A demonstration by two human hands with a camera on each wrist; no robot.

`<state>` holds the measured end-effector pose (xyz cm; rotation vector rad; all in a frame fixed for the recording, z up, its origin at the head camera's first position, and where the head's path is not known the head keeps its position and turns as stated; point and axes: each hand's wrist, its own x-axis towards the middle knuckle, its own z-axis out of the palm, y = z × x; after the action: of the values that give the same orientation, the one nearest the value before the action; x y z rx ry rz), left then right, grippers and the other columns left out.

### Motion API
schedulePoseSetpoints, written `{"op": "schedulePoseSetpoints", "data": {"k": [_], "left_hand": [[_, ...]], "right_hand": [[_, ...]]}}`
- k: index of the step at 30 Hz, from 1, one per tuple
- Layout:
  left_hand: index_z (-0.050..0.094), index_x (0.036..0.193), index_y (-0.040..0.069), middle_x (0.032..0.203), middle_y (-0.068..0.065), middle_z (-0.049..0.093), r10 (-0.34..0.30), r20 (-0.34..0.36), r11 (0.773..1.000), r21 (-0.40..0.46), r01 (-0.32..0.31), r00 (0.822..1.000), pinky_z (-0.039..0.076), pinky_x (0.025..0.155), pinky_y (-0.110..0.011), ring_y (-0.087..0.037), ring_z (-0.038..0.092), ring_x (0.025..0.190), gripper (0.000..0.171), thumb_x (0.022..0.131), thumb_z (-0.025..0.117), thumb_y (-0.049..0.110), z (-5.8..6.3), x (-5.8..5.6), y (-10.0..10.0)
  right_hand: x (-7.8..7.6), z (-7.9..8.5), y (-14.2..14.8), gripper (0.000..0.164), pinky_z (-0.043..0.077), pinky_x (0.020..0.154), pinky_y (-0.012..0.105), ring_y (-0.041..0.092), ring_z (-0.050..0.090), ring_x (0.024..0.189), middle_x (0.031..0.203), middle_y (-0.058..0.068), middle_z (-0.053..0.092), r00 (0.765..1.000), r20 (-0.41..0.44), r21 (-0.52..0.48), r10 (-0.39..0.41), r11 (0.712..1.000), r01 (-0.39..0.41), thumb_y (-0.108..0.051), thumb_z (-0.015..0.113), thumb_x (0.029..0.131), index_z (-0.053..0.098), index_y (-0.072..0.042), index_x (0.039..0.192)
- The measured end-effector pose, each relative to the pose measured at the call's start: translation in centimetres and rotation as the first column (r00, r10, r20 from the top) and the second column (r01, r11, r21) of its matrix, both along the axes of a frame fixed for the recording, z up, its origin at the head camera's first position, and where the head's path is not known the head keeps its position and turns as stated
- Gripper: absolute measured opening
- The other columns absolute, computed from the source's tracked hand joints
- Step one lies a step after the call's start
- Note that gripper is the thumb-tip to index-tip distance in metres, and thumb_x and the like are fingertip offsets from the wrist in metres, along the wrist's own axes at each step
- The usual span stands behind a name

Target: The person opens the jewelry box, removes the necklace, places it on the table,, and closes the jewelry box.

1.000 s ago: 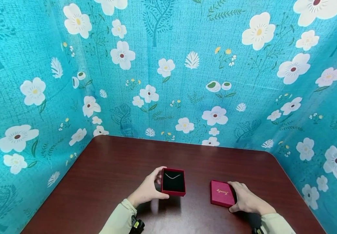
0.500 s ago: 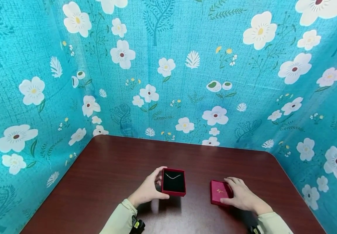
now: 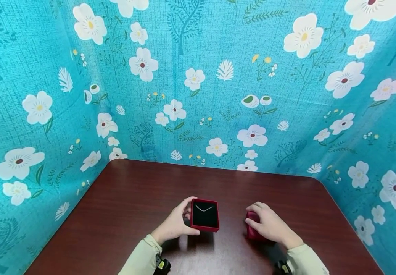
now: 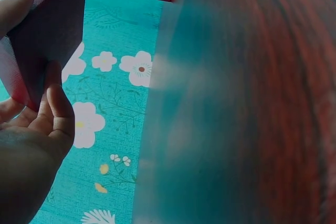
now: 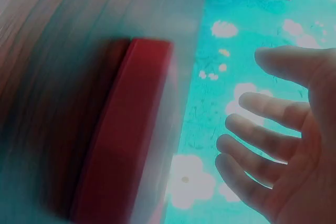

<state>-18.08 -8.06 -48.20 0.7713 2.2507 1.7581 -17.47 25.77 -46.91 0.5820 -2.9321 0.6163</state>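
My left hand point(image 3: 174, 222) grips a small red jewelry box base point(image 3: 205, 215) by its left side, raised over the table and tilted toward the head camera. A thin silver chain point(image 3: 204, 209) lies in a V on its black insert. The left wrist view shows the thumb on one side of the box point(image 4: 50, 24) and fingers underneath. To the right, the red box lid point(image 3: 253, 233) lies on the table, mostly hidden under my right hand point(image 3: 271, 225). In the right wrist view those fingers are spread, with a gap between them and the lid point(image 5: 126, 129).
The dark brown wooden table point(image 3: 150, 183) has a glossy top. Turquoise floral cloth point(image 3: 198, 114) hangs along its back and both sides. A dark wrist camera point(image 3: 161, 264) sits on the left wrist.
My right hand has moved leftward from the lid's right edge to over it, covering the lettering on top. The left hand and the box base stay almost still.
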Motion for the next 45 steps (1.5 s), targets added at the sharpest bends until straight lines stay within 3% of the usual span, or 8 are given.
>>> {"op": "schedulePoseSetpoints", "data": {"k": [4, 12, 21, 28, 45], "left_hand": [[0.034, 0.141, 0.021, 0.119, -0.002, 0.055, 0.011, 0.001, 1.0, -0.001, -0.011, 1.0, 0.049, 0.08, -0.03, -0.02, 0.056, 0.094, 0.091, 0.067, 0.085, 0.008, -1.0, -0.4, 0.1], [0.035, 0.141, 0.021, 0.119, -0.002, 0.055, 0.005, -0.008, 1.0, -0.01, -0.005, 1.0, 0.049, 0.081, -0.03, -0.019, 0.057, 0.093, 0.09, 0.067, 0.085, 0.008, -0.9, -0.3, -0.1], [0.034, 0.142, 0.012, 0.11, -0.001, 0.056, 0.022, -0.037, 0.99, -0.141, -0.027, 0.999, 0.048, 0.075, -0.031, -0.018, 0.054, 0.087, 0.092, 0.066, 0.086, 0.012, -1.2, -0.7, -1.0], [0.031, 0.143, 0.007, 0.11, -0.003, 0.056, 0.05, 0.025, 0.977, -0.21, -0.043, 0.998, 0.049, 0.072, -0.033, -0.02, 0.054, 0.086, 0.095, 0.066, 0.087, 0.014, -1.6, -1.0, -1.6], [0.028, 0.14, -0.003, 0.11, -0.013, 0.059, 0.023, 0.117, 0.989, -0.148, -0.006, 0.993, 0.053, 0.072, -0.033, -0.021, 0.063, 0.088, 0.096, 0.063, 0.085, 0.0, -2.1, -0.9, -1.8]], "right_hand": [[-0.1, 0.0, -1.0, 0.027, 0.048, 0.082, 0.04, 0.018, 0.053, 0.095, 0.103, 0.001, 0.059, 0.999, -0.011, -0.009, 0.037, 0.999, -0.037, -0.022, 0.072, 0.083, 0.065, -0.009, 0.107], [0.1, -0.2, -2.2, 0.028, 0.046, 0.085, 0.043, 0.019, 0.054, 0.1, 0.105, -0.002, 0.057, 0.998, 0.007, -0.01, 0.067, 0.998, -0.067, -0.022, 0.07, 0.085, 0.065, -0.009, 0.109], [0.2, -0.4, -2.1, 0.028, 0.046, 0.084, 0.044, 0.022, 0.054, 0.101, 0.105, 0.001, 0.058, 0.997, 0.046, -0.014, 0.059, 0.998, -0.058, -0.021, 0.069, 0.086, 0.064, -0.008, 0.109], [0.1, -0.5, -2.2, 0.029, 0.046, 0.084, 0.044, 0.022, 0.054, 0.102, 0.107, 0.002, 0.058, 0.996, 0.063, -0.022, 0.064, 0.998, -0.063, -0.021, 0.068, 0.086, 0.064, -0.008, 0.111], [0.0, -0.9, -3.9, 0.032, 0.046, 0.086, 0.044, 0.021, 0.053, 0.105, 0.109, 0.002, 0.058, 0.991, 0.078, -0.048, 0.104, 0.994, -0.101, -0.023, 0.068, 0.086, 0.063, -0.006, 0.113]]}}
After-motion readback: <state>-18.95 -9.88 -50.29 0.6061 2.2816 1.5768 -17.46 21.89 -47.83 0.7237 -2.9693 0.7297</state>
